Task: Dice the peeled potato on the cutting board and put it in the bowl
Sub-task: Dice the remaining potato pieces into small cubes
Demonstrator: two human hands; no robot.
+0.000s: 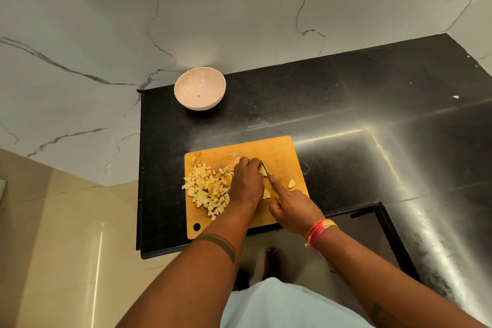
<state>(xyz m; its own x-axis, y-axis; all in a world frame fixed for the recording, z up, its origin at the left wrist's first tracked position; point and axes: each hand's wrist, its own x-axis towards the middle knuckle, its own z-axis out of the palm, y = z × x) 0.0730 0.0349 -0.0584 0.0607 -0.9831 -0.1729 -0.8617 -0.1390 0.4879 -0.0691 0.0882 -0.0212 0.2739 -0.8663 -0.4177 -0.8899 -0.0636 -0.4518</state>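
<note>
Dicing was nearly complete. The left hand (246, 183), fingers curled, pinned a last potato piece (263, 171) mid-board; the right hand (288, 205) gripped the knife (266, 167), forefinger along its spine. Diced potato (207, 189) lay heaped at the cutting board (279, 151)'s left edge. Next, judged: transfer to the empty bowl (199, 91) near the counter's far-left corner.

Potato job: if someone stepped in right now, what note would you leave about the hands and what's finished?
Left hand: curled over the last potato chunk, steadying it.
Right hand: grips the knife, forefinger along its spine, blade at that chunk.
Cutting board: diced potato pile at left; two loose pieces at right.
Bowl: behind the board on the black counter, no potato in it.
Left: finish dicing, move everything into the bowl.
</note>
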